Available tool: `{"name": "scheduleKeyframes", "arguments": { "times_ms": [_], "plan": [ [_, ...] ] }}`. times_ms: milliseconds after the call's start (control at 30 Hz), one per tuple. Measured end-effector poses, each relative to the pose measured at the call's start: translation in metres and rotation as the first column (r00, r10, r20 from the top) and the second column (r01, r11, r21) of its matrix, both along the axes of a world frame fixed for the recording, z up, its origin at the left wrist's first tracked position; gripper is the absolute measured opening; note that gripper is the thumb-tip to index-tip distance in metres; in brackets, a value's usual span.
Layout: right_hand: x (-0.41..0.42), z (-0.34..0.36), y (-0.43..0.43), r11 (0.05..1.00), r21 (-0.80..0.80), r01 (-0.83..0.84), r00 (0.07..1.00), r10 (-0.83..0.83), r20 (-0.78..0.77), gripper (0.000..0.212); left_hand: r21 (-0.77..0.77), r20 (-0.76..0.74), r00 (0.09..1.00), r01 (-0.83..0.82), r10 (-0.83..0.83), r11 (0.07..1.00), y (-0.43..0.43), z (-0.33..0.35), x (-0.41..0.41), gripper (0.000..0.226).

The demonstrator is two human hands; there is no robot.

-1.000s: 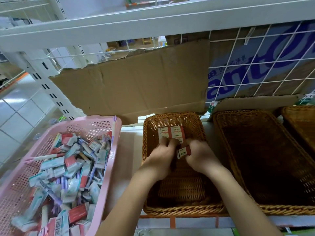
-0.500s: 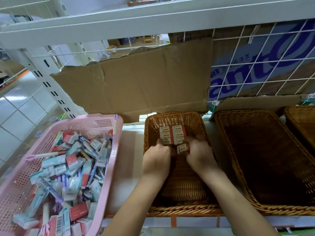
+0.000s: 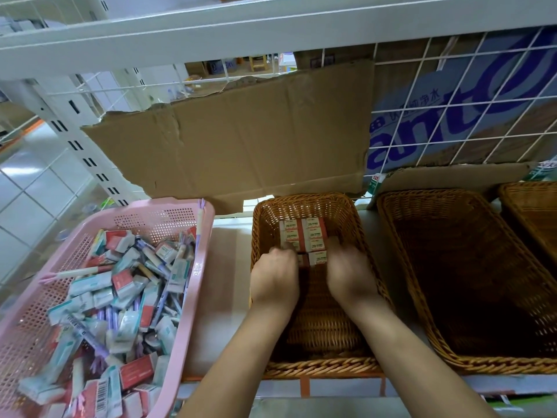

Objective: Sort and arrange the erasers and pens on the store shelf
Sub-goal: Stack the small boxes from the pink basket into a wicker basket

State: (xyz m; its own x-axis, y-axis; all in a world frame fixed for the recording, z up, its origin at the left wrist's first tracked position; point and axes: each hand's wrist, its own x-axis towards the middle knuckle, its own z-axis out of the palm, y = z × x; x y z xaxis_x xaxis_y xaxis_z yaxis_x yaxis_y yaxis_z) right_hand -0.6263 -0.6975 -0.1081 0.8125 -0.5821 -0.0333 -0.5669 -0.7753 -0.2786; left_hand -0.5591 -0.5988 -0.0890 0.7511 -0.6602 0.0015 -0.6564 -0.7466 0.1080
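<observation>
Reaching over the near rim into a narrow wicker basket (image 3: 319,368) with the left hand (image 3: 272,279) and the right hand (image 3: 349,276), backs turned up. Curling the fingers down, flanking one loose eraser (image 3: 317,258) from both sides; not showing whether gripping or only touching, with the tips hidden and blurred. Meeting, just beyond the fingers, a neat block of 2B erasers (image 3: 303,233) at the basket's far end. Having, left of the fingers, a pink basket (image 3: 201,267) heaped with mixed erasers and pens (image 3: 120,297). Having, right of the fingers, a wider wicker basket (image 3: 452,365). Facing torn cardboard (image 3: 241,140) well beyond the fingers.
</observation>
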Motion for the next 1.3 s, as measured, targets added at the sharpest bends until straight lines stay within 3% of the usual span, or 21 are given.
{"name": "scheduleKeyframes", "arguments": {
  "times_ms": [400, 567, 633, 800, 933, 1000, 1133, 1300],
  "plan": [
    [0.002, -0.012, -0.002, 0.999, 0.004, -0.046, 0.999, 0.046, 0.019, 0.044, 0.022, 0.036, 0.999, 0.017, -0.018, 1.0, -0.002, 0.0, -0.002, 0.033],
    [0.005, -0.019, -0.001, 1.0, 0.007, -0.021, 0.983, 0.02, 0.185, 0.044, 0.039, 0.057, 0.998, 0.034, -0.036, 0.999, -0.001, 0.0, -0.002, 0.035],
    [0.003, -0.016, 0.001, 1.0, 0.011, -0.014, 0.985, 0.012, 0.172, 0.037, 0.038, 0.045, 0.998, 0.03, -0.032, 0.999, -0.001, 0.0, -0.002, 0.034],
    [0.002, -0.003, 0.002, 0.999, 0.02, -0.03, 0.992, 0.027, 0.123, 0.043, -0.018, -0.024, 1.0, -0.004, 0.004, 1.0, -0.001, 0.004, -0.002, 0.03],
    [0.003, 0.03, 0.006, 0.985, 0.164, 0.055, 0.997, -0.064, 0.052, 0.04, -0.15, -0.089, 0.995, -0.055, 0.042, 0.987, 0.012, 0.026, -0.005, 0.029],
    [0.005, 0.05, 0.017, 0.983, 0.186, -0.007, 0.996, -0.01, 0.092, 0.042, -0.221, -0.049, 0.997, -0.062, 0.052, 0.973, 0.029, 0.04, -0.004, 0.029],
    [0.012, 0.079, 0.055, 0.932, 0.179, -0.315, 0.932, 0.268, 0.245, 0.037, -0.336, 0.021, 0.998, -0.045, 0.055, 0.941, 0.082, 0.06, -0.004, 0.029],
    [0.037, 0.086, 0.122, 0.769, 0.079, -0.634, 0.755, 0.593, 0.281, 0.028, -0.248, -0.021, 0.972, -0.233, 0.235, 0.94, 0.17, 0.068, 0.004, 0.03]
  ]
}}
